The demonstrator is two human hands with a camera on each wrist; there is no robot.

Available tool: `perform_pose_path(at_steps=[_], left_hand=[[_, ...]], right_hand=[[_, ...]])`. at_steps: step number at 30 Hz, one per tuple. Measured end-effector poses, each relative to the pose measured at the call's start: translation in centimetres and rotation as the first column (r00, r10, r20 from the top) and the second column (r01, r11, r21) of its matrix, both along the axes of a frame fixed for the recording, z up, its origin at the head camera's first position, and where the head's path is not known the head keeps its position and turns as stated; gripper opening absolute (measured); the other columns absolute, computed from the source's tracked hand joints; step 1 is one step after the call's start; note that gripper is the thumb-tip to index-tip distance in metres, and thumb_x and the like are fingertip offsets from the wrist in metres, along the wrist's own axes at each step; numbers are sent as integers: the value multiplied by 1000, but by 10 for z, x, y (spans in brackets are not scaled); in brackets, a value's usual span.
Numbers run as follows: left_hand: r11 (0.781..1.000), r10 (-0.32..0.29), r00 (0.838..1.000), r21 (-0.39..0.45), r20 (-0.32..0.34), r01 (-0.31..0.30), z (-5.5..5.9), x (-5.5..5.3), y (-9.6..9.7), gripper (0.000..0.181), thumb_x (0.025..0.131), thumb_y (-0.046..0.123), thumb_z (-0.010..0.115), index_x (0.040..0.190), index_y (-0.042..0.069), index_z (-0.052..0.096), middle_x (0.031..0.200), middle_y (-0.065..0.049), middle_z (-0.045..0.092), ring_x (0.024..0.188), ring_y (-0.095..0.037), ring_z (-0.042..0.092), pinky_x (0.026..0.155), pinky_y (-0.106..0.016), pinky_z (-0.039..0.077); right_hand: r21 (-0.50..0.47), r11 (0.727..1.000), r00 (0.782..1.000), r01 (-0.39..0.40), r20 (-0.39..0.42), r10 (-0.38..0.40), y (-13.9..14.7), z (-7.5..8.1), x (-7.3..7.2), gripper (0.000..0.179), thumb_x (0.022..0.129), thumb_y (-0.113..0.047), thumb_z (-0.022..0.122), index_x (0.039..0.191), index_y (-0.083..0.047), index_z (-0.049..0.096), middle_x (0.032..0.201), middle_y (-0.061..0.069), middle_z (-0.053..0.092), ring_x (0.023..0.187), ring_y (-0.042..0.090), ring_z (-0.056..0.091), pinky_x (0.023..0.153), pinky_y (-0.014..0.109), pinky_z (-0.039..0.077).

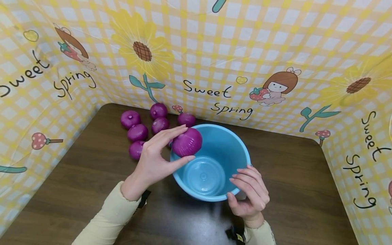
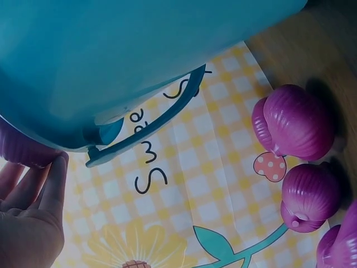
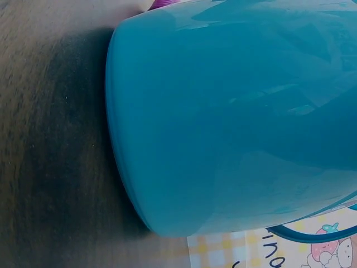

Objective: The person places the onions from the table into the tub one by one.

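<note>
Currently — left fingers [image 1: 165,135] pinch onion [image 1: 187,142], right fingers [image 1: 246,183] grip bucket [image 1: 228,149] — cloth [image 1: 199,44] reads "Sweet Spring".

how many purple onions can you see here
7: one onion in the left hand, one just beyond the bucket, two left of that, three farther left. More may be hidden behind the bucket.

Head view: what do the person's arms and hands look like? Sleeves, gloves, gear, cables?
Left hand and right hand are bare; no gloves or rings show. Left sleeve and right sleeve are long, pale cream-yellow, plain. Black pieces show by the left cuff and right cuff, too little visible to identify. No cables visible.
</note>
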State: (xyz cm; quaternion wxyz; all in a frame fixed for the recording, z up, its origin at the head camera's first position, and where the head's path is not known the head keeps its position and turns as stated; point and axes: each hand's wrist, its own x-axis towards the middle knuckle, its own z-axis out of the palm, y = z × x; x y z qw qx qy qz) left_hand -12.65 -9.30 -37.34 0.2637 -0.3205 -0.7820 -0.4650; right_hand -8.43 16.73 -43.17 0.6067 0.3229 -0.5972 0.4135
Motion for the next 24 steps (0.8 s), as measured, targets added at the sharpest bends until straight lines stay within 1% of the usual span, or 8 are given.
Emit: perform_pose_path(at_steps=[3,5,7,12,15,19,22,24], left_hand=[[1000,-19,1000,0,8,19,0,1,2,73,73,28,95,137,9,65,138,-3,63,125,-23,59,96,-35,53],[1000,-26,1000,-6,12,26,0,1,4,74,72,25,95,137,9,65,138,-3,63,125,-22,59,96,-36,53],[999,-32,999,-12,16,32,0,2,5,73,73,28,94,137,9,64,139,-4,62,126,-22,59,96,-37,53],[999,-43,999,-19,22,44,-1,3,8,69,81,44,86,137,10,65,140,-3,62,126,-22,58,96,-38,54],[998,-52,998,-21,20,52,-2,4,10,69,83,49,83,137,10,65,140,-4,62,126,-22,58,96,-39,54],[997,-67,998,-34,23,67,-3,4,12,69,80,43,88,136,10,65,139,-6,62,127,-23,58,96,-40,54],[995,-77,996,-65,38,80,-3,3,12,73,76,37,92,138,10,64,141,-5,61,130,-22,56,101,-43,51],[992,-80,996,-89,45,84,-4,3,11,75,76,37,92,140,10,63,142,-6,60,132,-22,54,102,-44,49]], right_hand=[[1,1000,1000,0,0,0,0,0,0,45,89,-35,75,67,4,72,66,16,68,65,35,65,91,46,56],[1,1000,1000,-1,-2,1,0,0,0,45,89,-35,75,67,4,72,66,16,68,65,35,65,91,46,56],[0,1000,1000,-2,-4,2,0,0,0,45,89,-35,76,68,4,72,66,17,68,65,35,65,91,46,56],[3,1000,1000,-2,-1,2,0,-1,0,45,89,-36,76,68,4,72,67,17,68,64,36,65,92,46,55],[5,1000,1000,0,3,0,1,-1,0,46,89,-36,76,68,4,72,67,17,68,65,36,65,92,46,55],[5,1000,1000,0,4,0,1,-1,1,46,89,-36,76,68,4,72,67,17,68,65,36,65,92,47,55],[6,1000,1000,3,7,-3,1,-1,0,46,89,-37,75,68,4,72,67,17,68,65,36,65,92,47,55],[5,1000,1000,6,8,-6,1,-1,0,47,90,-37,75,68,4,72,67,17,68,65,36,65,92,46,55]])
